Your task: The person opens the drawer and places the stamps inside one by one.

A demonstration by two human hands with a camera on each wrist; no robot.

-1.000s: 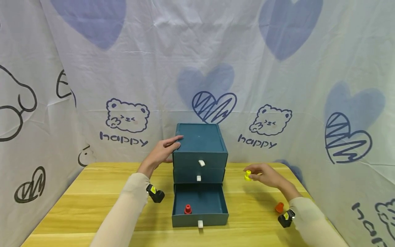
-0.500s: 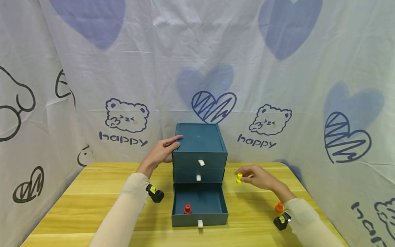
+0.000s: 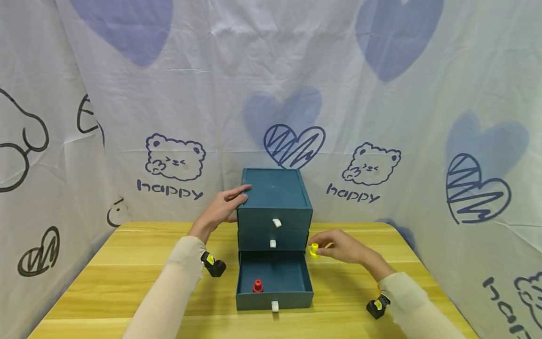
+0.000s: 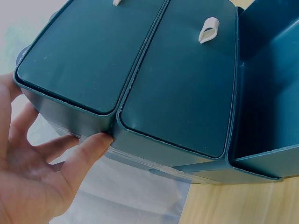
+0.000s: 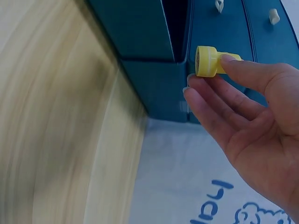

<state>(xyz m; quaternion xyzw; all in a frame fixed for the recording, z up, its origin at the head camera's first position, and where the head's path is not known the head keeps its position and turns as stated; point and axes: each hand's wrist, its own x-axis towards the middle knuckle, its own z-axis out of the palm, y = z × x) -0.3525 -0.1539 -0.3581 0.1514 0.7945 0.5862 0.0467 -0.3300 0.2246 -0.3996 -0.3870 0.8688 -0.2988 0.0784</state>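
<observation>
My right hand (image 3: pixel 340 246) pinches a small yellow stamp (image 5: pixel 207 61) between thumb and fingers. It is just right of the blue drawer cabinet (image 3: pixel 275 188), above the table and level with the middle drawer. In the right wrist view the stamp's wide round end points away from the palm. My left hand (image 3: pixel 220 207) rests on the cabinet's upper left side, its fingers extended along the edge; the left wrist view shows the fingertips touching the side wall. The bottom drawer (image 3: pixel 274 301) is pulled out, and a red stamp (image 3: pixel 258 286) stands in its front left part.
Two upper drawers are closed, each with a white pull tab (image 3: pixel 276 222). The wooden table (image 3: pixel 139 268) reaches back to a printed curtain (image 3: pixel 237 61). A sliver of an orange thing (image 3: pixel 378 286) peeks out behind the right sleeve (image 3: pixel 408 296).
My right hand has moved left with the yellow stamp, up to the cabinet's right side. The right sleeve now covers most of the orange piece. My left hand stays in place.
</observation>
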